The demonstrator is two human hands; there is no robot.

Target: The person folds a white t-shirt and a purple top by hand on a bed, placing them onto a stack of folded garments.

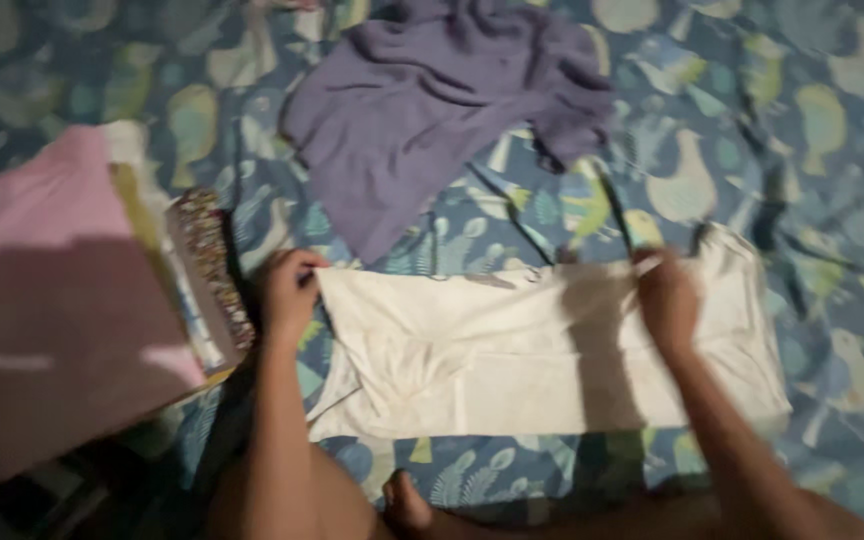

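White cloth (pixel 542 350), one, pinched by left hand (pixel 289 290), right hand (pixel 668 300).

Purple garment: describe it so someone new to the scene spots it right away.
On the blue patterned bedsheet, look above the cream cloth that the left hand and right hand pinch by its top edge. The purple garment lies crumpled beyond it, touched by neither hand. It alone is dark and unfolded, unlike the pink folded stack at the left.

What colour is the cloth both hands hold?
Cream-white cloth, plain, seen from the head camera.
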